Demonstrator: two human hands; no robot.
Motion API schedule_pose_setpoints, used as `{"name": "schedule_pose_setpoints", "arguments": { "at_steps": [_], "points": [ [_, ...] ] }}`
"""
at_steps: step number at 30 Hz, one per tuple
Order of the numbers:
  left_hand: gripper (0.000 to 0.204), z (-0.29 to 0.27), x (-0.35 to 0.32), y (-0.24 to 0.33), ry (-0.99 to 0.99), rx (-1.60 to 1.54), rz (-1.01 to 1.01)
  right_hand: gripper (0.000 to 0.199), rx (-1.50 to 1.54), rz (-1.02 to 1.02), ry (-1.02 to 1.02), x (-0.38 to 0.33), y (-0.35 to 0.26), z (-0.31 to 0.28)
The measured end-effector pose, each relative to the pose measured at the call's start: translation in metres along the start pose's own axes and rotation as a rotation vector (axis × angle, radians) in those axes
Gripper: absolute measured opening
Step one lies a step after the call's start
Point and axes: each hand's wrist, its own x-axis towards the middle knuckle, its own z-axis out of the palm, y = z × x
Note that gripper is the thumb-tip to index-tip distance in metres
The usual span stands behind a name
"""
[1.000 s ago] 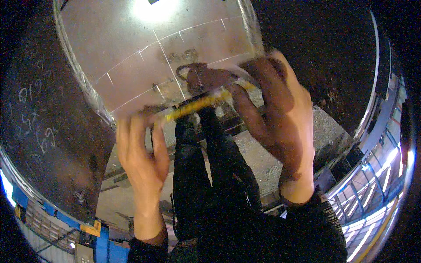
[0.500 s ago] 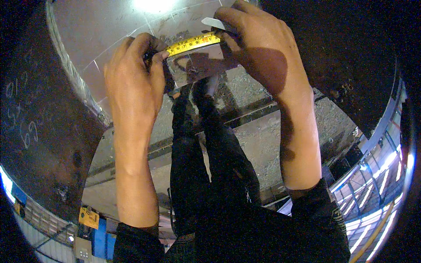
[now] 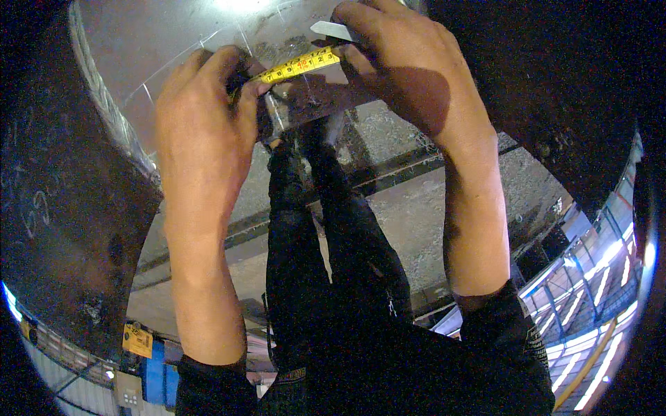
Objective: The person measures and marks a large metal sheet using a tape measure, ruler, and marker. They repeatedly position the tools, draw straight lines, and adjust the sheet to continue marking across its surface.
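Observation:
A yellow tape measure (image 3: 303,66) is stretched between my two hands, across a grey metal piece with scribed white lines. My left hand (image 3: 201,132) pinches the tape's left end between thumb and fingers; what sits inside its curled fingers is hidden. My right hand (image 3: 409,66) grips the tape's right end, thumb against it. A flat white strip with an angled tip (image 3: 333,31) sticks out from the same hand, pointing left. Whether the tape's case is in either hand I cannot make out.
A curved, bright weld seam (image 3: 111,104) runs down the left of the metal surface (image 3: 159,41). Dark steel walls (image 3: 69,194) with chalk marks rise on both sides. My legs (image 3: 298,249) stand below on rough ground. A yellow box (image 3: 137,339) and blue panels are at lower left.
Both hands have shifted slightly left, the right one also a little upward. The tape's visible markings have moved leftward between my fingers, and the white strip has moved left with my right hand.

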Motion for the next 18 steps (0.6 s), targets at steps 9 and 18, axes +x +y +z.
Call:
{"name": "schedule_pose_setpoints", "arguments": {
  "at_steps": [9,18],
  "points": [
    [0.014,0.001,0.014,-0.002,-0.033,0.038,0.043,0.027,-0.059,-0.022,0.094,0.001,0.007,0.001],
    [0.015,-0.003,0.015,0.001,-0.049,-0.003,-0.002,0.028,-0.016,0.022,0.000,0.005,0.004,-0.003]
  ]
}}
